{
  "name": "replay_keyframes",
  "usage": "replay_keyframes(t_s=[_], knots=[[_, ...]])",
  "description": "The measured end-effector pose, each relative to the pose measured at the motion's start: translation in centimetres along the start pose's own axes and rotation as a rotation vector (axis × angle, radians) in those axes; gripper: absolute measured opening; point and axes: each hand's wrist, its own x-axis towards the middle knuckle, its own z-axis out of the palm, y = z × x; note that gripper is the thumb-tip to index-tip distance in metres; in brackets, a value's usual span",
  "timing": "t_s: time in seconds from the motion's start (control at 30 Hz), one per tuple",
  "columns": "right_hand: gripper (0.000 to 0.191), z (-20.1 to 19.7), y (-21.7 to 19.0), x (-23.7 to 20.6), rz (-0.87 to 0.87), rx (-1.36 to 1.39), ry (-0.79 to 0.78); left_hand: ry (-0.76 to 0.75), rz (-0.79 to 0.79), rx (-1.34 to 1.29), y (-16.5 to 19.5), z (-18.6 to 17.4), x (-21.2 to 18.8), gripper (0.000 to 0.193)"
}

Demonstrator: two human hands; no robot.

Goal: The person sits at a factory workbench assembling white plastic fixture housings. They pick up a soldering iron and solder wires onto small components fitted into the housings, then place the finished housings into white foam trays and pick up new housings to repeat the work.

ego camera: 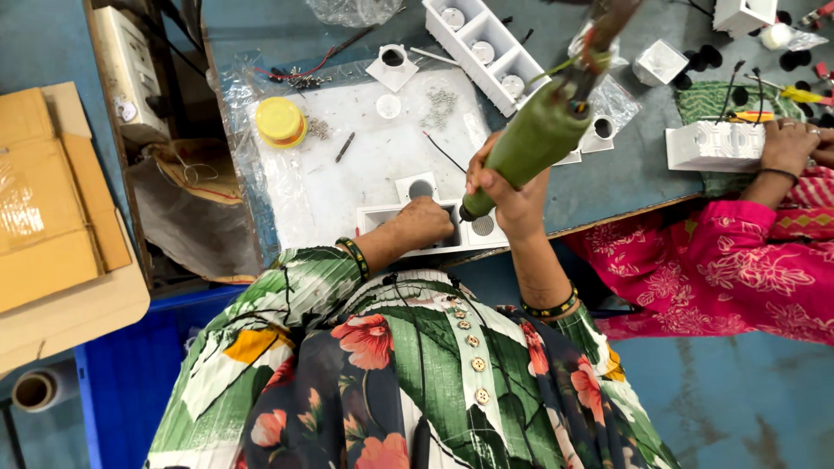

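Floral shirt (417,382) nearest | right hand (512,195) wrapped round green driver (530,139), tip down at white frame (434,227) on table edge | left hand (421,221) closed, pressing on frame | yellow tub (280,122) on plastic sheet (347,165) | co-worker's hand (789,143) on white block (714,146)

Open room lies on the white sheet (365,165) between the yellow tin (280,121) and the screw pile (440,104). The long white tray (486,48) blocks beyond; a co-worker's hand (789,143) crowds the right.
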Motion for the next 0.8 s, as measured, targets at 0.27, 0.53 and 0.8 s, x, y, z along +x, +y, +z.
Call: replay_keyframes(t_s=[0.27, 0.53, 0.8], knots=[[0.037, -1.4, 1.4, -3.1, 0.049, -0.032, 0.058, -0.137, 0.046, 0.068, -0.1, 0.6, 0.4, 0.003], [0.033, -1.1, 1.2, -3.4, 0.017, -0.062, 0.063, -0.099, 0.13, 0.157, -0.1, 0.9, 0.5, 0.009], [0.03, -1.6, 1.4, -4.4, 0.02, -0.065, 0.064, -0.163, 0.119, 0.149, 0.5, 1.0, 0.7, 0.007]])
